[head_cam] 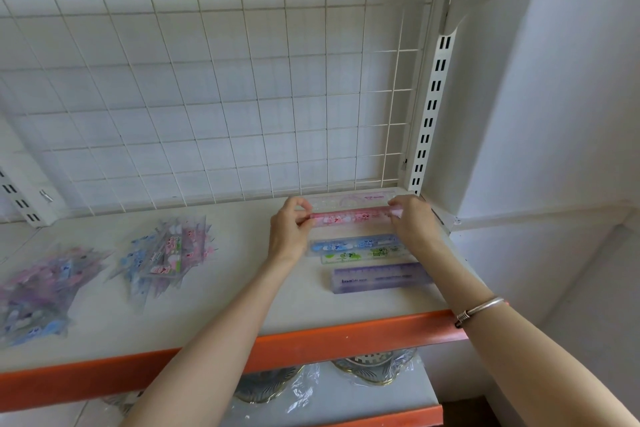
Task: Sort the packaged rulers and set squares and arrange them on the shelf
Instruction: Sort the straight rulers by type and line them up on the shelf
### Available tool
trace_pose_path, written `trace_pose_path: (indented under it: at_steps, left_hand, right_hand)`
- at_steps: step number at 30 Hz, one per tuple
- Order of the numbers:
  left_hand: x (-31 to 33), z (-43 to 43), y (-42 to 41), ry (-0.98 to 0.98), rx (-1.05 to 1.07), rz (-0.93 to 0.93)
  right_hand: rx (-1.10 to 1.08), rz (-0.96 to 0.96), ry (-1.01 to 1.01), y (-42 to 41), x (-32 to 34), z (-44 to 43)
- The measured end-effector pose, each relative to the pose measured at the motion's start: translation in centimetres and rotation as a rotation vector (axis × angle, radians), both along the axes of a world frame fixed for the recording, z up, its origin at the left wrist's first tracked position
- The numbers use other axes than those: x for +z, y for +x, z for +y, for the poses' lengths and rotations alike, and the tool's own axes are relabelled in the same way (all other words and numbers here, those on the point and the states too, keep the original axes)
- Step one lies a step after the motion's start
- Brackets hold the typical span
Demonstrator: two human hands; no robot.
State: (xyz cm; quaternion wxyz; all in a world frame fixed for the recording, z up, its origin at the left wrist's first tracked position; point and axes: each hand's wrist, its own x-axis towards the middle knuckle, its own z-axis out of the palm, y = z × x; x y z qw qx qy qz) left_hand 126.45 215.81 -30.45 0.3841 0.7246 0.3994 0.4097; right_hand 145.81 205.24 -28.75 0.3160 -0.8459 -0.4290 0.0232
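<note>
I hold a pink packaged ruler (349, 217) lengthwise at the right back of the white shelf (225, 305). My left hand (289, 229) pinches its left end and my right hand (414, 218) pinches its right end. Behind it, against the mesh, lies a clear packaged set (353, 200) with a protractor outline. In front lie a blue ruler (356, 244), a green ruler (363, 256) and a purple ruler (381, 277), parallel to each other. Two unsorted heaps of packaged rulers and set squares sit on the left: one (162, 250) mid-left, another (41, 291) at the far left.
A white wire mesh (214, 87) backs the shelf, with a slotted upright (431, 107) at its right. The shelf's front edge is orange (311, 345). Wrapped dishes (377, 366) sit on the shelf below. A white wall (554, 114) stands to the right.
</note>
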Motion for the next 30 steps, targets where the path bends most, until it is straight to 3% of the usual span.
trace_pose_path:
  at_steps: [5,9,17,24,30]
  left_hand:
    - [1.0,0.0,0.4,-0.104,-0.063,0.032]
    - [2.4,0.5,0.4,-0.269,-0.116,0.008]
    - [4.0,2.3,0.2,-0.438,-0.164,0.034]
    - [4.3,3.2,-0.1,-0.341,-0.298,0.206]
    - [4.4,2.7,0.0,0.033,-0.318,0.536]
  right_hand:
    - [0.241,-0.362,-0.080,-1.3,1.0,0.5]
    - [0.391,-0.332,-0.140,-2.4,1.7,1.1]
    - [0.445,-0.377,-0.186,-2.8,2.2,1.5]
    - [0.474,-0.328,-0.324,-2.7,3.3,2.3]
    - [0.503,-0.267,-0.389,-2.6,4.0,3.3]
